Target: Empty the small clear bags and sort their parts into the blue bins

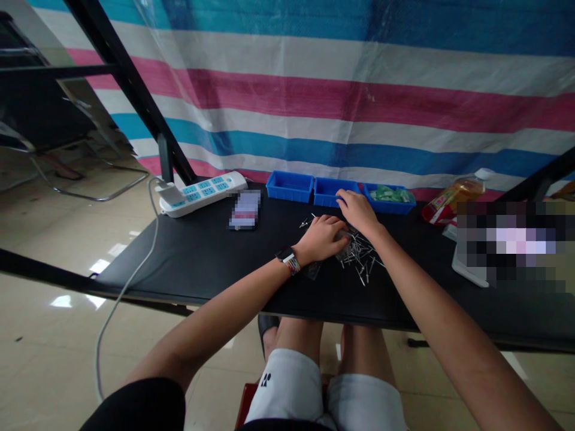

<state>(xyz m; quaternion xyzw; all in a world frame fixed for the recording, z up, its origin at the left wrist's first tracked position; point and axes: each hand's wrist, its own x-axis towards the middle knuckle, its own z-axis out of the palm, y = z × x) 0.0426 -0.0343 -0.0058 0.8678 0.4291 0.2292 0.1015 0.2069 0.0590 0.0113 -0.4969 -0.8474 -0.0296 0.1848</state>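
Note:
A pile of small metal pins (pixel 362 254) lies on the black table (pixel 211 251), partly on a clear plastic bag (pixel 313 270). My left hand (pixel 322 236), with a watch on its wrist, rests knuckles-up at the pile's left edge, fingers curled over some pins and the bag. My right hand (pixel 357 211) reaches past the pile to the front rim of the middle blue tray (pixel 331 191), fingers bent down; what they hold is hidden.
Three blue trays stand in a row at the table's back: the left tray (pixel 290 185), the middle one, and the right tray (pixel 390 199) with green pieces. A white power strip (pixel 202 191) lies at the left, a drink bottle (pixel 456 194) at the right. A striped tarp hangs behind.

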